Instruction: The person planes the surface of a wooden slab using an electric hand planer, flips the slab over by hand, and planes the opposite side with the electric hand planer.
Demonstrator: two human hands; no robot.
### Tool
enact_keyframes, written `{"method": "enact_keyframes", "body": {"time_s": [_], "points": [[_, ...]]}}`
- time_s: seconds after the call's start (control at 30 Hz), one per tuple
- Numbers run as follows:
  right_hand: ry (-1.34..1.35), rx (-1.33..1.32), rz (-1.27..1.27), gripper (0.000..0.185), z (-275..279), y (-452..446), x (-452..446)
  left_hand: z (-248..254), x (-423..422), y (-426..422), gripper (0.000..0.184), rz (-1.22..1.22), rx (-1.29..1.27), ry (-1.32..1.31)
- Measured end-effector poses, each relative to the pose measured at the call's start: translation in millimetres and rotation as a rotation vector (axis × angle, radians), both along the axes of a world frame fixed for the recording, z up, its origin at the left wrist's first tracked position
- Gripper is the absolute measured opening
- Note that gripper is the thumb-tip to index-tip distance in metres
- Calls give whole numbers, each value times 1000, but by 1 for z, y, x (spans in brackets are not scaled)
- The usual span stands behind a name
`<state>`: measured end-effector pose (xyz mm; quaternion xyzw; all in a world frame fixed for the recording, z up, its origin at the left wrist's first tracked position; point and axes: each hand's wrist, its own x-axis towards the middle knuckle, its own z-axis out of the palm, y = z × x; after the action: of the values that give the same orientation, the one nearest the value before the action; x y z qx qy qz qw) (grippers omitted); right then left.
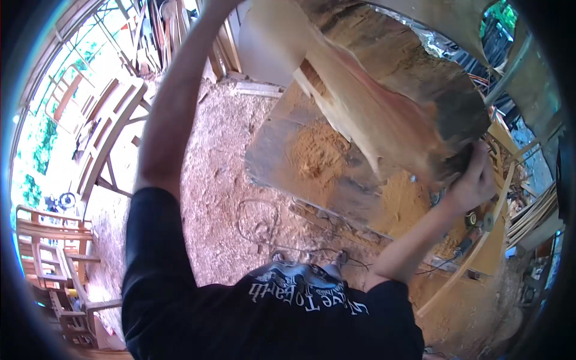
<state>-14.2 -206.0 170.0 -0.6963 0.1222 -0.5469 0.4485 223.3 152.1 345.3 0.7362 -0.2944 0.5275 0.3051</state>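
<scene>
A long wooden slab [372, 114] with an uneven edge and a reddish streak lies at a slant above a worktop [270, 150]. It is smeared by motion, most of all at its upper left end. My right hand [477, 183] is closed at the slab's dark lower right end. My left arm stretches up past the slab's upper left end, and the hand itself is beyond the top edge of the view. Heaps of orange-brown sawdust [318, 153] cover parts of the worktop under the slab.
Wood shavings cover the floor [222, 156], where a cable [276, 219] lies looped near my feet. Wooden chair frames [57, 246] and a slatted wooden frame [111, 132] stand at the left. Thin wood strips [534, 216] are piled at the right, near a long narrow batten [468, 264].
</scene>
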Motion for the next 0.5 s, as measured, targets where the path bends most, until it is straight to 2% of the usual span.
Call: {"method": "enact_keyframes", "body": {"time_s": [0.07, 0.13, 0.17, 0.2, 0.23, 0.33, 0.43, 0.5], "points": [[12, 51, 57, 40, 6, -23, 18, -34, 28, 1, 23, -125, -309, -163], [55, 80, 153, 39, 9, -84, 52, -46, -7, -8, 15, -83, -447, -324], [94, 105, 219, 38, 5, -113, 73, -51, -18, -8, 15, -120, -435, -293], [131, 10, 90, 40, 27, -98, 79, -55, -41, -17, 15, -120, -505, -226], [73, 178, 359, 40, 18, -133, 100, -55, -58, -25, 15, -117, -578, -172], [-49, 424, 435, 39, 36, -137, 142, -70, -67, -21, 24, 196, -504, -428], [-78, 500, 516, 39, 56, -117, 172, -84, -79, -4, 27, 320, -611, -418], [-88, 511, 578, 40, 76, -91, 182, -87, -83, 9, 26, 424, -535, -471]]}}
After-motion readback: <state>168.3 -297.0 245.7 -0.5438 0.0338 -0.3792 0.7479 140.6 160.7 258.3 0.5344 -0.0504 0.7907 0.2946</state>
